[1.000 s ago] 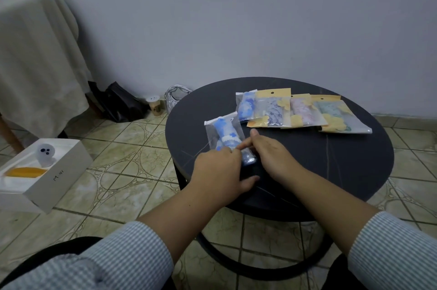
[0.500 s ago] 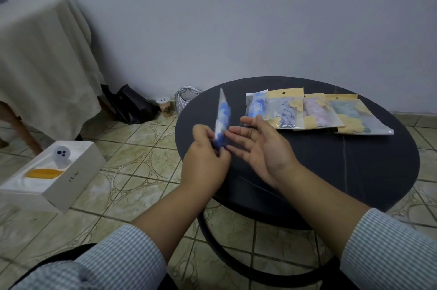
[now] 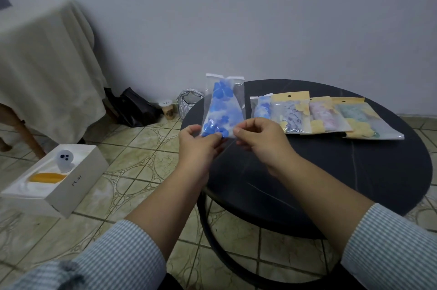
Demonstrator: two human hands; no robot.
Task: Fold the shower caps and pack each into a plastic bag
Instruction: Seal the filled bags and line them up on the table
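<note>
A clear plastic bag (image 3: 224, 105) with a folded blue-flowered shower cap inside stands upright in the air over the left edge of the round black table (image 3: 354, 171). My left hand (image 3: 201, 145) pinches its lower left corner and my right hand (image 3: 260, 140) pinches its lower right corner. The bag's white sealing strip is at the top. Several packed bags lie in a row at the table's back: a blue one (image 3: 262, 106), a grey-blue one (image 3: 289, 112), a pink one (image 3: 325, 114) and a green one (image 3: 364, 120).
On the tiled floor to the left lies an open white box (image 3: 54, 181) with a small white figure and a yellow item. A cloth-draped table (image 3: 42, 72) stands far left. A black bag (image 3: 134, 107), a paper cup (image 3: 168, 107) and a silvery bag (image 3: 189, 100) sit by the wall.
The bag was pressed flat on the table, then lifted edge-on by my left hand. Now it faces me upright, and my right hand has closed on its lower corner.
</note>
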